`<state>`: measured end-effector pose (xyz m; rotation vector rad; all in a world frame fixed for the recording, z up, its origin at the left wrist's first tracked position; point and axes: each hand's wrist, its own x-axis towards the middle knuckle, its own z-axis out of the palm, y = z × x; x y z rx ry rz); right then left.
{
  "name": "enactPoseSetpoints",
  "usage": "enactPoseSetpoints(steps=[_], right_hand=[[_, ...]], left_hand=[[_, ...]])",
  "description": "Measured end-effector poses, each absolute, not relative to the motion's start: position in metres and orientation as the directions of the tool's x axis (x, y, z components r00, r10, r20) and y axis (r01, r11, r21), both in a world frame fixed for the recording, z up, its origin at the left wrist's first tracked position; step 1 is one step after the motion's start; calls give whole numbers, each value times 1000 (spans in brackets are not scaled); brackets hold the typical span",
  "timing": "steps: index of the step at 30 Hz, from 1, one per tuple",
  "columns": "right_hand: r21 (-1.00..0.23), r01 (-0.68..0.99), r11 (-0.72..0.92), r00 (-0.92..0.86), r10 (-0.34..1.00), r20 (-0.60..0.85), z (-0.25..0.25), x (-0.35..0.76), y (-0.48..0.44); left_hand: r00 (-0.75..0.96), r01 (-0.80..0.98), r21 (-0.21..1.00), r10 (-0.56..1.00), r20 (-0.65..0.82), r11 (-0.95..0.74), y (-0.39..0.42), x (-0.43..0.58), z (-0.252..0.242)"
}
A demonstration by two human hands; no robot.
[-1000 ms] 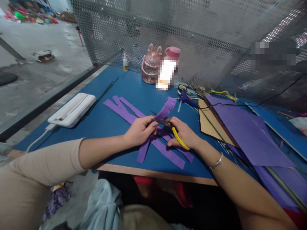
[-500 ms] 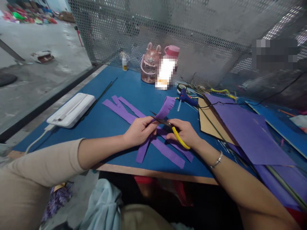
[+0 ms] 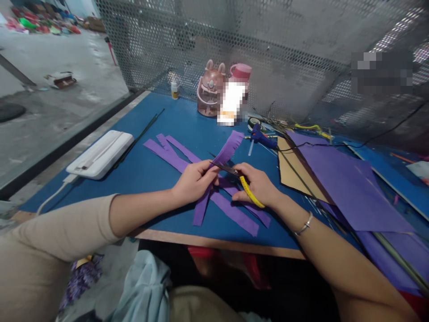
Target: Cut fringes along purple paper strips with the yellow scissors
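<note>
Your left hand pinched the fringed purple strip above crossed strips, its fingers hiding the strip's middle | your right hand gripped yellow-handled scissors, blades at the strip, contact unclear | pixelation partly covered the eared pink bottle; you couldn't make out its contents or the dropper bottle's

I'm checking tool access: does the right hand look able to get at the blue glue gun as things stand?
Probably yes, if freed first: the right hand holds yellow-handled scissors, but nothing appears to stand between it and the blue glue gun farther back.
</note>
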<state>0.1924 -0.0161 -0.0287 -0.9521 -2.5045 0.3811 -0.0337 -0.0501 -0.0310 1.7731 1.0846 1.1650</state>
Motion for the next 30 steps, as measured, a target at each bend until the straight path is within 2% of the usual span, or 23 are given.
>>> enactPoseSetpoints(steps=[10, 15, 22, 30], right_hand=[[-405, 549, 731, -690, 670, 274, -26, 191, -18], [-400, 508, 763, -713, 633, 301, -26, 188, -17], [-472, 466, 749, -707, 635, 310, -28, 188, -19], [-538, 388, 749, -752, 594, 286, -25, 192, -15]], left_hand=[[211, 176, 878, 889, 407, -444, -50, -34, -35], [237, 209, 860, 878, 417, -465, -50, -34, -35], [289, 249, 804, 833, 471, -541, -52, -34, -31], [301, 263, 812, 844, 444, -521, -53, -35, -32]])
